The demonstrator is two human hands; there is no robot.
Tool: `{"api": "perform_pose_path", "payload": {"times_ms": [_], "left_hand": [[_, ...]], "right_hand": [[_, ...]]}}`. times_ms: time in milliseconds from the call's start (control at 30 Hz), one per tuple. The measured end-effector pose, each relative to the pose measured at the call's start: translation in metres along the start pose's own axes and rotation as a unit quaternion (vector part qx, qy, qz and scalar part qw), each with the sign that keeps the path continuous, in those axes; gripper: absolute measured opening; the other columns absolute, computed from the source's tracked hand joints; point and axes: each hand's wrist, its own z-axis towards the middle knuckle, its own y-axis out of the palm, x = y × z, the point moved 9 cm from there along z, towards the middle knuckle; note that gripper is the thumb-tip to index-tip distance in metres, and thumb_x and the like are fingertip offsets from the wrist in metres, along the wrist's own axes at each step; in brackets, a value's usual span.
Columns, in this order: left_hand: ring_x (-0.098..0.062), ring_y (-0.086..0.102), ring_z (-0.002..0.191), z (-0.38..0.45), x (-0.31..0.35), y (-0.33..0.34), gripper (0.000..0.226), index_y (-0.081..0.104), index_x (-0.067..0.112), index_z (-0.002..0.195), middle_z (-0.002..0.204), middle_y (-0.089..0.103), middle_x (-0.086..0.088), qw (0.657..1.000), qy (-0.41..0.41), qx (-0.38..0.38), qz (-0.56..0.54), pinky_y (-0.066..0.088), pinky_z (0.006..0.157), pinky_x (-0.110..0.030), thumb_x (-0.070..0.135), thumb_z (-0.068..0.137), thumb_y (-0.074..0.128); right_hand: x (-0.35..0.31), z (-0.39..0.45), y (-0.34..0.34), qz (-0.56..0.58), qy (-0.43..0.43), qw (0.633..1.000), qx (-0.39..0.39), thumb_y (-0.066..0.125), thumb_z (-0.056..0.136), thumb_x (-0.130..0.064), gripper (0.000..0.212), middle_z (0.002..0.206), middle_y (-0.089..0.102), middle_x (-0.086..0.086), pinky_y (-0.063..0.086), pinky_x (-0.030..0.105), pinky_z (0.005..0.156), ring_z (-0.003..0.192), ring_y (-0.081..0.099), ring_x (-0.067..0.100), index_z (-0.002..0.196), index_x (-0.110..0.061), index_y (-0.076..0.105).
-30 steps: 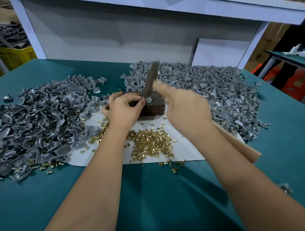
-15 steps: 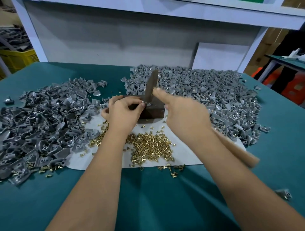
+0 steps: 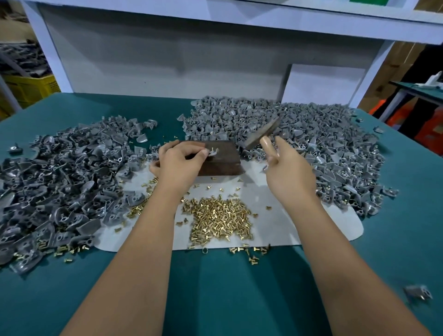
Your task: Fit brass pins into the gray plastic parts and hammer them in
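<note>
No legible text, labels, brand marks, nos. or signs in the head view. Checked: gray plastic parts (image 3: 299, 134), brass pins (image 3: 219, 219), dark block (image 3: 221, 158), hammer (image 3: 262, 133), white sheet (image 3: 299, 220), green table cover (image 3: 215, 287), white shelf frame (image 3: 215, 16), yellow crate (image 3: 31, 88). A green patch on the shelf top edge (image 3: 362, 2) is cut off by the frame; no characters can be made out on it.
</note>
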Motion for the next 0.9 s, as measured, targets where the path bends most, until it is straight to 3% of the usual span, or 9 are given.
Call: {"api": "perform_pose_path", "payload": {"times_ms": [100, 233, 333, 400, 467, 567, 733, 833, 900], "left_hand": [[-0.006, 0.028, 0.130, -0.001, 0.000, -0.001, 0.009, 0.071, 0.042, 0.086, 0.088, 0.045, 0.045, 1.000, 0.001, -0.002, -0.007, 0.007, 0.094, -0.031, 0.040, 0.091, 0.064], [-0.010, 0.030, 0.132, -0.001, 0.002, -0.002, 0.016, 0.065, 0.046, 0.080, 0.094, 0.048, 0.043, 0.999, 0.002, -0.008, -0.033, 0.012, 0.113, -0.041, 0.036, 0.092, 0.063], [-0.013, 0.031, 0.133, -0.003, 0.004, -0.002, 0.019, 0.064, 0.045, 0.078, 0.099, 0.052, 0.038, 0.999, -0.001, -0.015, -0.045, 0.017, 0.115, -0.052, 0.034, 0.093, 0.063], [-0.013, 0.030, 0.134, -0.003, 0.005, -0.002, 0.020, 0.063, 0.046, 0.076, 0.103, 0.055, 0.036, 0.999, 0.000, -0.018, -0.043, 0.017, 0.115, -0.053, 0.035, 0.092, 0.064], [-0.015, 0.030, 0.135, -0.003, 0.006, -0.002, 0.019, 0.063, 0.047, 0.077, 0.112, 0.060, 0.027, 0.999, 0.006, -0.020, -0.035, 0.017, 0.115, -0.053, 0.036, 0.092, 0.064], [-0.022, 0.035, 0.134, -0.003, 0.007, -0.002, 0.014, 0.067, 0.043, 0.082, 0.114, 0.063, 0.017, 0.998, 0.020, -0.024, -0.051, 0.020, 0.115, -0.053, 0.032, 0.091, 0.066], [-0.021, 0.032, 0.133, -0.003, 0.006, -0.001, 0.014, 0.070, 0.038, 0.087, 0.109, 0.062, 0.022, 0.998, 0.014, -0.020, -0.050, 0.017, 0.115, -0.049, 0.028, 0.093, 0.063], [-0.020, 0.034, 0.131, 0.000, 0.004, -0.002, 0.013, 0.072, 0.037, 0.091, 0.109, 0.064, 0.020, 0.999, 0.006, -0.012, -0.050, 0.017, 0.115, -0.050, 0.031, 0.094, 0.060], [-0.018, 0.033, 0.130, 0.002, 0.000, -0.002, 0.016, 0.074, 0.035, 0.091, 0.111, 0.064, 0.021, 0.998, -0.007, -0.009, -0.058, 0.019, 0.114, -0.047, 0.032, 0.094, 0.059]], "right_hand": [[0.010, -0.001, 0.013, -0.013, 0.017, 0.999, -0.048, 0.040, 0.098, -0.019, 0.016, 0.083, 0.060, 0.003, 0.039, 0.033, 0.057, 0.073, 0.055, 0.027, 0.107, -0.019, 0.054], [0.011, -0.004, 0.018, -0.024, 0.017, 0.997, -0.074, 0.043, 0.096, -0.020, 0.017, 0.073, 0.058, 0.003, 0.037, 0.029, 0.054, 0.065, 0.054, 0.024, 0.092, -0.019, 0.059], [0.006, -0.005, 0.012, -0.105, 0.001, 0.993, -0.055, 0.045, 0.095, -0.023, 0.022, 0.081, 0.059, 0.003, 0.041, 0.030, 0.059, 0.074, 0.055, 0.026, 0.096, -0.021, 0.067], [-0.010, -0.006, 0.002, -0.164, -0.044, 0.985, 0.013, 0.047, 0.096, -0.029, 0.026, 0.102, 0.056, 0.006, 0.042, 0.035, 0.076, 0.095, 0.050, 0.027, 0.108, -0.023, 0.069], [-0.035, -0.007, 0.001, -0.114, -0.094, 0.988, 0.041, 0.050, 0.096, -0.034, 0.030, 0.109, 0.054, 0.001, 0.037, 0.033, 0.082, 0.098, 0.041, 0.019, 0.121, -0.026, 0.064], [-0.074, -0.010, 0.024, 0.007, -0.159, 0.987, -0.015, 0.055, 0.094, -0.036, 0.038, 0.111, 0.056, -0.006, 0.033, 0.030, 0.083, 0.101, 0.037, 0.013, 0.132, -0.031, 0.055], [-0.095, -0.005, 0.045, 0.031, -0.207, 0.976, -0.067, 0.061, 0.092, -0.027, 0.025, 0.111, 0.067, -0.004, 0.042, 0.037, 0.092, 0.106, 0.050, 0.020, 0.116, -0.027, 0.068], [-0.098, 0.009, 0.042, 0.045, -0.206, 0.972, -0.103, 0.066, 0.087, -0.027, 0.017, 0.093, 0.068, -0.011, 0.050, 0.034, 0.080, 0.090, 0.058, 0.015, 0.103, -0.030, 0.073], [-0.095, 0.027, 0.024, 0.070, -0.184, 0.978, -0.067, 0.068, 0.086, -0.028, 0.019, 0.096, 0.068, -0.013, 0.052, 0.036, 0.080, 0.090, 0.060, 0.015, 0.105, -0.033, 0.072]]}}
